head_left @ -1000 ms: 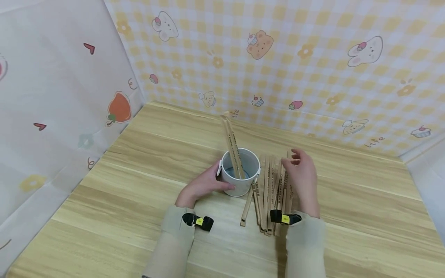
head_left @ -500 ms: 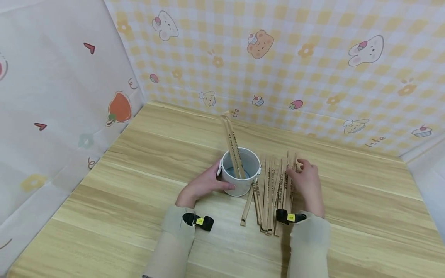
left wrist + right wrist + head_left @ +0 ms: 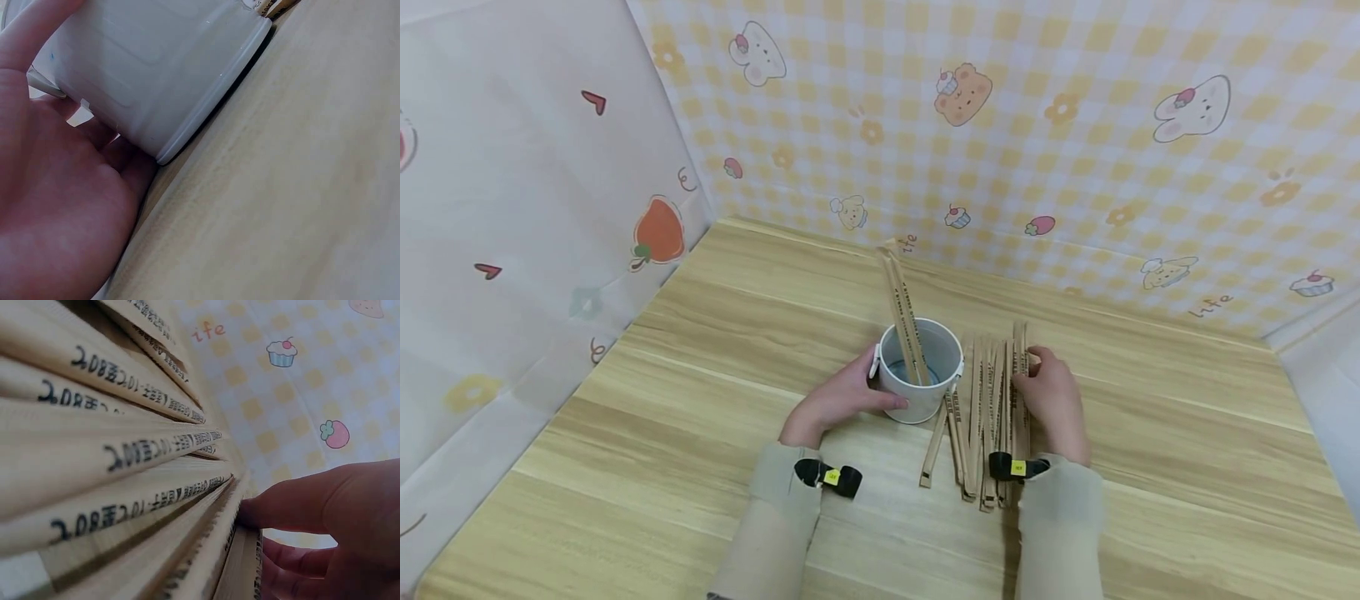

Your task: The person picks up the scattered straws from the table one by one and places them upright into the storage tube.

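In the head view my left hand (image 3: 846, 392) grips a small white metal bucket (image 3: 921, 406), thumb across its front and fingers behind. The bucket stands upright on the table, and the left wrist view shows its lower wall (image 3: 156, 75) against my fingers. A couple of paper-wrapped straws (image 3: 902, 321) lean inside it, rising above the rim. To the right, a pile of paper-wrapped straws (image 3: 976, 425) lies roughly side by side. My right hand (image 3: 1056, 396) pinches straws at the pile's right edge; in the right wrist view the thumb (image 3: 281, 506) touches them and the fingertips are hidden.
The wood-grain table (image 3: 700, 375) runs back to a yellow checked cloth (image 3: 1000, 167). A white patterned cloth (image 3: 535, 208) borders the left side. One straw (image 3: 933, 454) lies slightly apart, near the bucket.
My right hand moved right and toward me, then back left with the rightmost straws, and the pile's right side is narrower. The left hand and bucket have stayed still.
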Tool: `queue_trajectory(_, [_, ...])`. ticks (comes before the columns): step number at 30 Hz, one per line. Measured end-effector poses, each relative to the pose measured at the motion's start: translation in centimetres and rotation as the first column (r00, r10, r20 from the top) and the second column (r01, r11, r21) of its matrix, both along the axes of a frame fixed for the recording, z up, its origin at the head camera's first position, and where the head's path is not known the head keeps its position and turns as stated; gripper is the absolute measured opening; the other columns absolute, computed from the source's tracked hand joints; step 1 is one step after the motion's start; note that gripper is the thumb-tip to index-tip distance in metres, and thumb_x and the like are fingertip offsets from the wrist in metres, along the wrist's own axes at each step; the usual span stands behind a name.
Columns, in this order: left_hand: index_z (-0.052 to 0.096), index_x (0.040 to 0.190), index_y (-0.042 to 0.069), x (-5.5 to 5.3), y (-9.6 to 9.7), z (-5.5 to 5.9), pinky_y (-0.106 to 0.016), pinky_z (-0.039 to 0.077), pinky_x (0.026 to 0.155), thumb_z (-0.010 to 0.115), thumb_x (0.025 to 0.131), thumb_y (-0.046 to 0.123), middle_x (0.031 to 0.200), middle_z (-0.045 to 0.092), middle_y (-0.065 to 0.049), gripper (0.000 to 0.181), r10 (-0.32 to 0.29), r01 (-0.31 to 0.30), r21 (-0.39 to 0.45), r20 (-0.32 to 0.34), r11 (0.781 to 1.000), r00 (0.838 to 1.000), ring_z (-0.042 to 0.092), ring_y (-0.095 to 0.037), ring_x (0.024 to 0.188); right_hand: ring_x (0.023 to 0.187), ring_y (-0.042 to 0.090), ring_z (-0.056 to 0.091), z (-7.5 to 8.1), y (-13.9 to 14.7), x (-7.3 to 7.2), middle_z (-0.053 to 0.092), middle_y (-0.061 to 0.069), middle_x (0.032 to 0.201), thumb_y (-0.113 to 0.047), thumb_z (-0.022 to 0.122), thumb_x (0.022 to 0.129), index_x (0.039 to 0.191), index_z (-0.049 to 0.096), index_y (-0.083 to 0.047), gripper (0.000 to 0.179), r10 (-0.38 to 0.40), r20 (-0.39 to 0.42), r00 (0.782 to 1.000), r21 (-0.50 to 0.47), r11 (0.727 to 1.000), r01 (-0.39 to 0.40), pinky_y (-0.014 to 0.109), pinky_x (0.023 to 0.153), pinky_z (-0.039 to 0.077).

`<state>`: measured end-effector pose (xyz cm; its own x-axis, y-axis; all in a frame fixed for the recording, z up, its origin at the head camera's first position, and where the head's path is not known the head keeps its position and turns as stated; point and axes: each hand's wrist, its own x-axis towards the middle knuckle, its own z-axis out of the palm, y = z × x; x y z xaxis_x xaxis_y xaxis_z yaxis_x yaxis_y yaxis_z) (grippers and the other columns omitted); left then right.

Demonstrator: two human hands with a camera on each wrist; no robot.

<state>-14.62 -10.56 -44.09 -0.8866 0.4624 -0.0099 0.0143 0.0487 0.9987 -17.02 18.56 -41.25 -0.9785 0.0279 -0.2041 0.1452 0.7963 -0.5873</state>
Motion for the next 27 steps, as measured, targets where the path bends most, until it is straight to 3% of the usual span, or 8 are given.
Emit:
queue_trajectory(13, [0.027,0.136,0.033,-0.1,0.1,-0.3,-0.039,0.031,0.097,0.080,0.064,0.016,0.131,0.040,0.003,0.091,0.010,-0.010,-0.010,-0.001,1.000,1.000,0.038,-0.021,0.119,0.102,0.037,0.051,0.6,0.3,0.4,0.052,0.025,0.116,-0.024,0.045,0.090,0.125,0.044,0.005,0.045,-0.035,0.033,0.999,0.006,0.999,0.035,0.048,0.082,0.041])
queue_trajectory(22, [0.025,0.139,0.023,0.7,0.0,1.8,-0.042,0.027,0.099,0.077,0.067,0.012,0.133,0.038,-0.003,0.090,0.002,-0.002,-0.013,0.029,1.000,1.000,0.035,-0.026,0.122,0.091,0.032,0.054,0.7,0.6,0.6,0.057,0.021,0.108,-0.027,0.046,0.091,0.112,0.055,0.003,0.038,-0.060,0.011,0.998,0.014,0.998,0.060,0.044,0.074,0.043])
queue_trajectory(27, [0.026,0.139,0.026,0.3,0.0,0.9,-0.042,0.027,0.100,0.078,0.066,0.014,0.133,0.038,-0.001,0.091,0.006,-0.005,-0.014,0.026,1.000,1.000,0.035,-0.023,0.121,0.076,0.025,0.055,0.7,0.8,0.6,0.060,0.016,0.096,-0.027,0.050,0.088,0.104,0.058,0.000,0.033,-0.082,0.007,0.997,0.000,0.997,0.082,0.036,0.065,0.043])
